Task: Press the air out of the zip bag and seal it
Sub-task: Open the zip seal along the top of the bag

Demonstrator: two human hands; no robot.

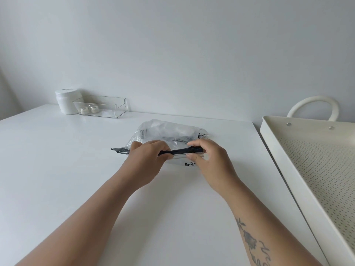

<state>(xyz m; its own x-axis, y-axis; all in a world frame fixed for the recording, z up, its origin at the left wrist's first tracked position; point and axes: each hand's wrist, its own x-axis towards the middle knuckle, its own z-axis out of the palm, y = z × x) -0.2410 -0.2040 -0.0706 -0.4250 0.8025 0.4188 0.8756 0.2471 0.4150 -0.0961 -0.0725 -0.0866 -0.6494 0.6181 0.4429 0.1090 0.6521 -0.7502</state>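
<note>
A clear zip bag (169, 132) with black stripes and a black zip strip (181, 150) lies on the white table (76, 169), puffed up at its far side. The strip runs left to right along the near edge, its left end poking out past my fingers. My left hand (148, 162) pinches the strip left of its middle. My right hand (209, 162) pinches it near the right end, thumb below and fingers on top. Something pale sits inside the bag; I cannot tell what it is.
A white jar (67, 101) and a clear plastic box (101, 107) holding two small pots stand at the back left by the wall. A cream perforated tray (315, 160) with a loop handle sits just right of the table's edge.
</note>
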